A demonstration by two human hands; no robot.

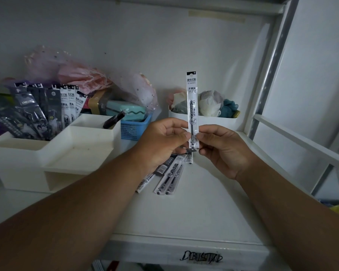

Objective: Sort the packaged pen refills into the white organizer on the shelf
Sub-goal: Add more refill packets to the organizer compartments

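I hold one packaged pen refill [192, 106] upright above the shelf. My left hand [162, 141] and my right hand [221, 149] both pinch its lower end between thumb and fingers. Under my left hand, several more packaged refills [168, 177] lie loose on the white shelf [204, 202]. The white organizer [53, 159] stands at the left; its tall back-left compartment holds several refill packs [47, 110] standing upright, and a dark item [114, 120] leans in the back-right compartment. Its shallow front tray is bare.
A blue basket [135, 128] with a teal case sits behind the organizer, with a pink mesh bag [76, 75] above it. A white tub [213, 120] of fabric flowers stands at the back right. Metal shelf uprights [270, 75] run along the right.
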